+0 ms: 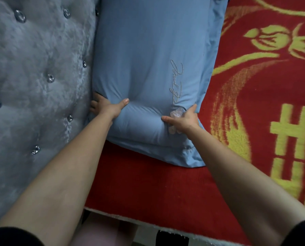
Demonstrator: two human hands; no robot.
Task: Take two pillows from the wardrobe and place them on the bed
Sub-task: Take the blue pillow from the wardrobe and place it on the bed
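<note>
Both your hands grasp the near end of the blue pillow (148, 55): your left hand (107, 108) pinches its corner next to the grey tufted headboard (32, 68), your right hand (182, 119) clamps the corner away from it. The pillow lies on the red blanket (254, 96), pressed against the headboard.

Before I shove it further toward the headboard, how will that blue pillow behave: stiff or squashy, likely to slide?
The blue pillow looks soft: it dents and creases where the left hand and right hand grip its near end, so it will probably squash before it moves. Its loose flat border would likely flop. On the fuzzy red blanket it may drag rather than slide.
</note>
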